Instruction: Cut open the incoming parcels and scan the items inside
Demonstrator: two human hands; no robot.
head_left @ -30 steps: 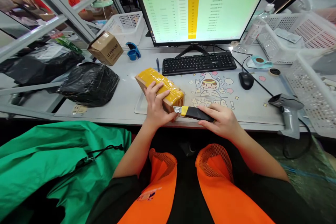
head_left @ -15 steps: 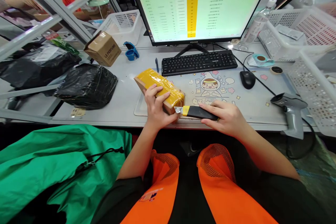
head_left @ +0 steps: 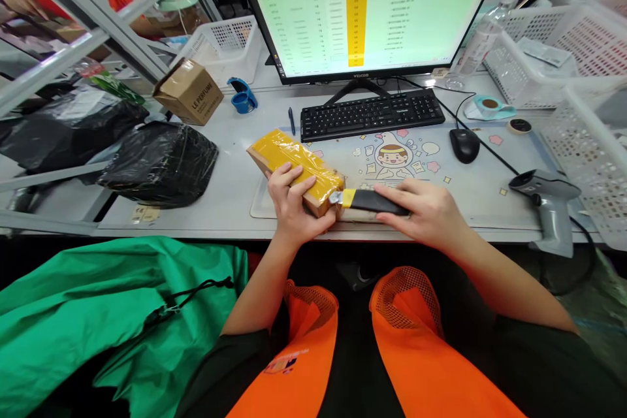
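Head view. Noted parcel (head_left: 289,155) lying aslant on mat (head_left: 460,176), near front edge of desk (head_left: 230,170). Found left hand (head_left: 292,208) clamped over its near end, fingers together on top. Found right hand (head_left: 427,212) closed round knife (head_left: 375,201), blade tip touching parcel's near right corner. Recorded right basket (head_left: 578,52) holding flat packets; contents of left basket (head_left: 225,46) not discernible.

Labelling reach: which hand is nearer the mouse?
Right. The right hand, gripping the utility knife, sits left of the mouse; the left hand rests farther left on the yellow parcel.
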